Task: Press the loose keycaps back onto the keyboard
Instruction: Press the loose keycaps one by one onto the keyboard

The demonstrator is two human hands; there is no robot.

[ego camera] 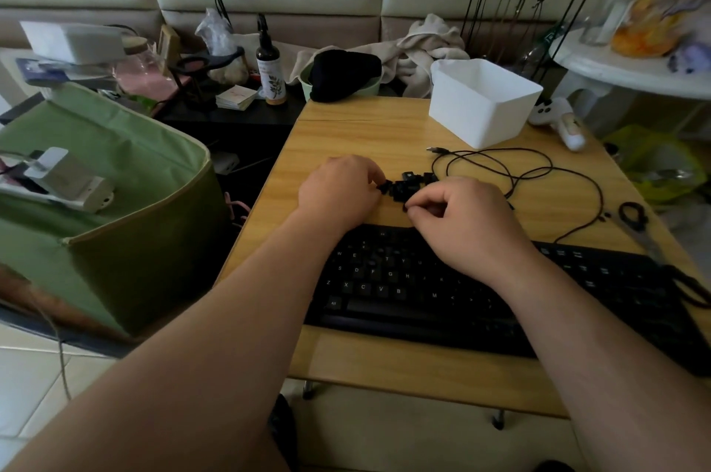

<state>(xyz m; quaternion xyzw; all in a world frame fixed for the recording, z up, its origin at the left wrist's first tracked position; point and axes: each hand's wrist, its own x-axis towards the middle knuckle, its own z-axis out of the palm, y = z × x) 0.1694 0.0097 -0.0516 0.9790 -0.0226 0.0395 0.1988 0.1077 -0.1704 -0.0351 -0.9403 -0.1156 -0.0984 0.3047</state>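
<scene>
Black keycaps [404,184] sit in a small heap on the wooden tabletop [346,136], just behind the keyboard [404,286], between your two hands. Your left hand [338,190] has its fingers curled at the heap's left edge and looks to be pinching a keycap; your right hand [461,217] pinches another at the near edge, right by the keyboard's top row.

My read: you're still sorting and picking, not pressing yet. To do it well, take one cap at a time, read its legend, match it to the empty switch, square it over the stem, then push straight down with a fingertip until it seats level with its neighbours. Don't force a tilted cap. Which slots are empty I can't tell; your right forearm covers part of the board.

The keyboard cable [538,171] loops just right of the heap, so keep it off the caps.

Containers: white plastic bin [484,102] at the far right of the tabletop, nothing visible inside. Green fabric bin [115,171] off the left side holds white devices.
</scene>
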